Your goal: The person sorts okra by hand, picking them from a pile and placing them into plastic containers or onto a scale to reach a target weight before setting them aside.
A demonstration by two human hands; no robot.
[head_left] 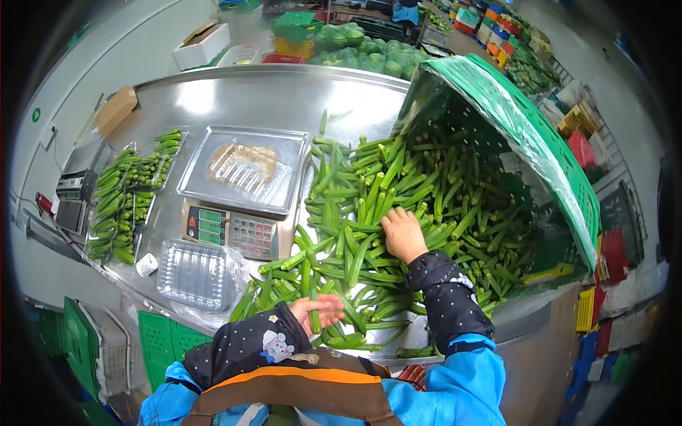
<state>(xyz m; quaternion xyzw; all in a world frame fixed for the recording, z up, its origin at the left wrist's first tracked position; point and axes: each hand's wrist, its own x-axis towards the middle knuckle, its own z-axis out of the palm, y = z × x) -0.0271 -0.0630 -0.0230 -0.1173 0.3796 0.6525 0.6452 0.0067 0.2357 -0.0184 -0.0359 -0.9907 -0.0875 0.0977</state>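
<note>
Crate (526, 128) tipped right of scale (231, 228) so okra pile (355, 192) spills within reach. Right hand (403, 236) palm-down on pile, dug in, grip can't tell. Left hand (317, 309), below-right of scale, loosely cups one okra pod (315, 323)

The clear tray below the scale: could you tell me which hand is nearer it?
Left. The left hand, okra across its palm, is just right of the tray; the right hand rests farther off on the pile.
</note>
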